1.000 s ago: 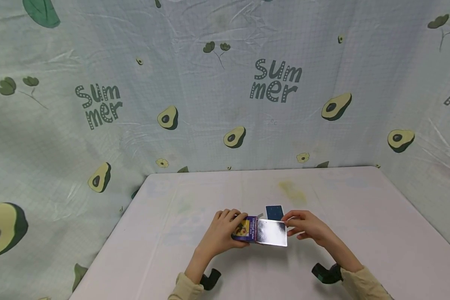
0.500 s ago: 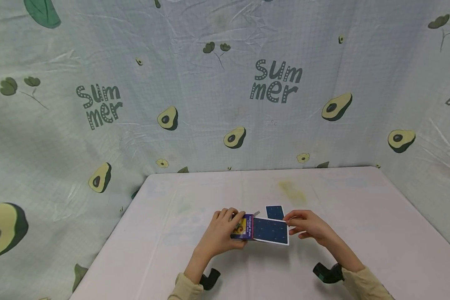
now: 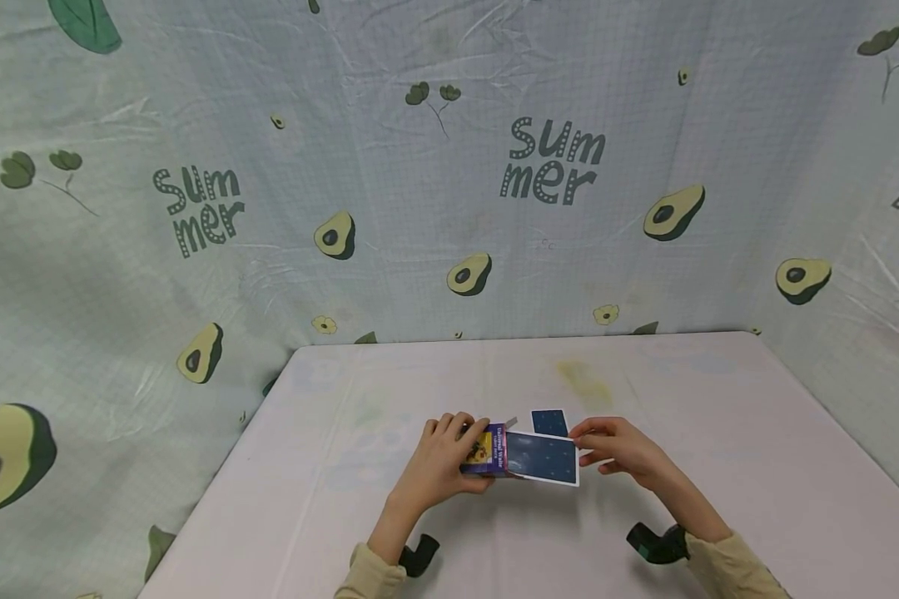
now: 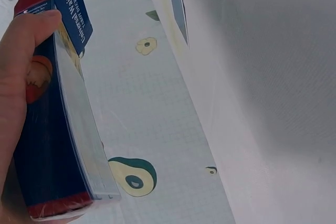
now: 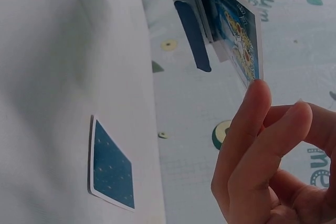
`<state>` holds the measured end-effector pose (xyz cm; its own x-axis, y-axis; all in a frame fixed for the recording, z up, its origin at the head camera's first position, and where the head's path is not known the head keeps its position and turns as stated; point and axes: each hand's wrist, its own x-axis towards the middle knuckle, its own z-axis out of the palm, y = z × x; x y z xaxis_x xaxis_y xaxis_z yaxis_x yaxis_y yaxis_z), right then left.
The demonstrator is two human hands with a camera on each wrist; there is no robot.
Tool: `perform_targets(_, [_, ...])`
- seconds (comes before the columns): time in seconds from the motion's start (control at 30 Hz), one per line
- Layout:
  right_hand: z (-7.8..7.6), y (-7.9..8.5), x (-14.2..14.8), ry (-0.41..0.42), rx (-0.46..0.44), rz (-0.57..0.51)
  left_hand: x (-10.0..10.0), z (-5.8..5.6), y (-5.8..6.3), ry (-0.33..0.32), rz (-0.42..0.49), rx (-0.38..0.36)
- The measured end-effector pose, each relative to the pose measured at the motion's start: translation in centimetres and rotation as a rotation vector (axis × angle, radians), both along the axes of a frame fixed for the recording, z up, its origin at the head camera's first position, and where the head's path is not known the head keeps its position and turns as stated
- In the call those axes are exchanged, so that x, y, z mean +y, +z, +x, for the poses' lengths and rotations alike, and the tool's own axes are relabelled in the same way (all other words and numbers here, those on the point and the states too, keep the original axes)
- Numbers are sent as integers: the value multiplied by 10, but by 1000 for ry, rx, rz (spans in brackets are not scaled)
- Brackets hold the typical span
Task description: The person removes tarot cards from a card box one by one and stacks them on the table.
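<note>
My left hand [image 3: 442,466] grips a purple-blue tarot card box [image 3: 497,449] above the table, thumb and fingers on either side. In the left wrist view the box [image 4: 47,150] is tilted, its flap [image 4: 73,17] lettered "Universal Waite Tarot Deck" and standing open. A dark blue, white-edged card [image 3: 543,458] sticks well out of the box's right end. At its far corner, my right hand [image 3: 620,453] pinches it between fingertips and thumb. The right wrist view shows the card's coloured picture side [image 5: 239,35] and the box's flap [image 5: 193,38].
Behind the held card, blue-backed cards [image 3: 548,422] lie on the white table [image 3: 389,524]; the right wrist view shows this pile [image 5: 112,169] too. A cloth [image 3: 389,166] printed with avocados hangs along the back and sides.
The box has shifted slightly left and the card slightly right, so more of the card shows. Its silvery glare has given way to a dark blue back.
</note>
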<state>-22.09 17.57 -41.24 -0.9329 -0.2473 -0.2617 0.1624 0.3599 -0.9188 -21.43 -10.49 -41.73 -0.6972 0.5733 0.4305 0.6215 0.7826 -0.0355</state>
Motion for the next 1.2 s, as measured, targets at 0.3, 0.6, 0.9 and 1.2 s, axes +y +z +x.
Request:
perform_targets(0.3, [0,0,3,48,18,-27,-1,0,1,-1,-10,12])
perform_targets(0.6, [1,1,1,8,4,0,-1,0,2,7,-15,-2])
perform_targets(0.9, [1,4,5,-27,0,-5,-6,-1,2,23,11,-11])
perform_targets(1.2, [-2,3,8,-18,-2,-32,-11,-4,4,22,47,-13])
